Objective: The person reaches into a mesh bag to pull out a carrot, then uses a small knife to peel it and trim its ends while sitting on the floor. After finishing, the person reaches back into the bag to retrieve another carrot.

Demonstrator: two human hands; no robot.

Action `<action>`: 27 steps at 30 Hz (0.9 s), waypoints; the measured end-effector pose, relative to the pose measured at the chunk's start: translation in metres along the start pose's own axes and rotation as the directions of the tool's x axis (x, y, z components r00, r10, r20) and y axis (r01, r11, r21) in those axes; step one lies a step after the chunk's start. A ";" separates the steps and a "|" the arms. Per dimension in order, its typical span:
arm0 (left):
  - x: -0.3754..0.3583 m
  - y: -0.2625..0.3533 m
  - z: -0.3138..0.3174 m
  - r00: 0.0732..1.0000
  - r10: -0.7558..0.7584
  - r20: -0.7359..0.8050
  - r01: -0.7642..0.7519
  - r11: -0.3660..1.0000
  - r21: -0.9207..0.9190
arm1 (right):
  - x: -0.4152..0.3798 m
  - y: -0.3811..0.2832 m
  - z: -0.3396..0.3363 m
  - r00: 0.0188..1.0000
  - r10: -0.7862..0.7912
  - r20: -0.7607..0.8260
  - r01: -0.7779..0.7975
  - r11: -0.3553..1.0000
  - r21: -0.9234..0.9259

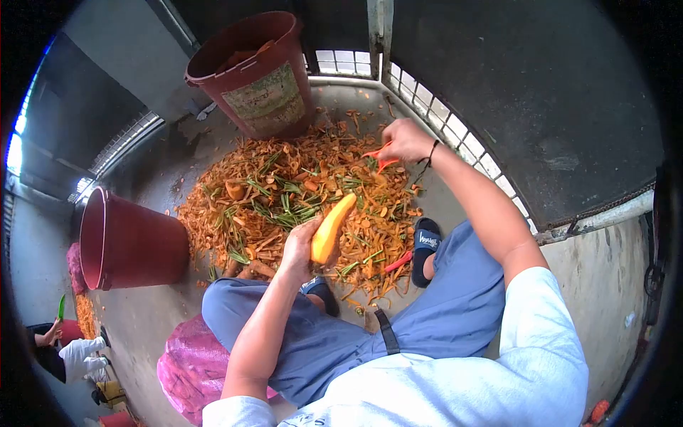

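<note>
A large peeled orange carrot [333, 231] is held in my left hand [302, 245], its tapered end pointing up and away over a heap of peelings [284, 185]. My right hand [407, 142] is closed on a small orange-red peeler [384, 158], up and to the right of the carrot and apart from it. Orange shavings, cut pieces and green stems make up the heap. Several unpeeled carrots [255, 270] lie at its near edge, by my left knee. A red-handled tool [398, 262] rests on the peelings near my sandal.
One dark red bucket [277, 99] stands behind the heap with carrots inside; another [142, 242] is at the left. A pink mesh sack [191, 366] lies beside my left leg. At the far left another person [51, 349] holds something green. A metal grille borders the right.
</note>
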State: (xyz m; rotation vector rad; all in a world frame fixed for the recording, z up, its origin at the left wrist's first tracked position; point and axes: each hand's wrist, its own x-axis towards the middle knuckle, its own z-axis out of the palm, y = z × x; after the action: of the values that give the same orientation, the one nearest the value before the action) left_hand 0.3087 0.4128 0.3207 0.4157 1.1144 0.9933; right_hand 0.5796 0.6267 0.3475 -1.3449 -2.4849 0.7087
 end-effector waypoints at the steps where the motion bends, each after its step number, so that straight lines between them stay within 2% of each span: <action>1: 0.000 0.000 0.000 1.000 0.004 -0.005 -0.004 1.000 -0.001 | 0.004 0.006 0.000 0.997 0.074 -0.028 -0.076 0.996 -0.049; 2: 0.001 0.001 0.001 0.999 -0.032 -0.001 0.032 0.995 -0.093 | 0.001 0.011 0.005 0.992 0.090 -0.093 -0.089 0.996 0.018; 3: 0.001 0.002 0.000 0.998 -0.066 0.006 0.066 0.980 -0.189 | -0.005 -0.003 0.007 0.993 0.079 -0.085 -0.078 0.997 0.015; 4: 0.003 0.003 -0.005 0.990 -0.072 0.118 0.096 0.971 -0.218 | -0.013 -0.024 0.010 0.999 0.016 -0.045 -0.005 0.976 0.216; 5: 0.005 0.003 -0.005 0.992 -0.066 0.110 0.090 0.969 -0.230 | -0.023 -0.045 0.013 0.999 -0.051 -0.018 0.053 0.910 0.410; 7: 0.011 0.002 0.000 0.994 -0.098 0.057 0.111 0.948 -0.297 | -0.049 -0.091 0.019 0.973 -0.200 0.114 0.102 0.820 0.562; 8: 0.013 -0.001 0.002 0.990 -0.137 -0.021 0.123 0.939 -0.320 | -0.061 -0.114 0.014 0.949 -0.292 0.121 0.179 0.814 0.553; 9: 0.019 -0.006 -0.003 0.990 -0.142 -0.019 0.128 0.940 -0.316 | -0.069 -0.129 0.012 0.917 -0.378 0.126 0.254 0.799 0.544; 10: 0.025 -0.012 -0.011 0.993 -0.107 0.045 0.115 0.943 -0.311 | -0.070 -0.132 0.018 0.920 -0.372 0.123 0.251 0.800 0.545; 11: 0.030 -0.019 -0.018 0.992 -0.070 0.108 0.101 0.946 -0.309 | -0.069 -0.132 0.025 0.897 -0.436 0.069 0.347 0.792 0.502; 12: 0.026 -0.019 -0.014 0.998 -0.035 0.051 0.047 0.966 -0.252 | -0.069 -0.132 0.029 0.865 -0.501 0.020 0.439 0.776 0.453; 15: 0.017 -0.015 -0.008 1.000 0.001 0.027 0.004 0.981 -0.192 | -0.068 -0.134 0.027 0.881 -0.468 0.072 0.364 0.767 0.528; 22: 0.006 -0.008 0.005 0.997 0.005 0.071 0.017 0.951 -0.308 | -0.062 -0.128 0.027 0.857 -0.516 -0.002 0.446 0.739 0.506; 25: 0.007 -0.005 0.003 0.992 0.005 0.123 0.022 0.975 -0.219 | -0.053 -0.114 0.016 0.896 -0.444 0.020 0.373 0.776 0.509; 27: 0.007 -0.006 0.004 0.999 0.041 0.000 -0.041 0.998 -0.053 | -0.040 -0.093 0.006 0.953 -0.278 0.121 0.216 0.903 0.372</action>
State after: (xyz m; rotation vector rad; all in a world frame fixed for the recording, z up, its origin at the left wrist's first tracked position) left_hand 0.3152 0.4160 0.3143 0.3972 1.0795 1.0563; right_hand 0.5323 0.5491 0.3912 -0.8511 -2.4343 1.1836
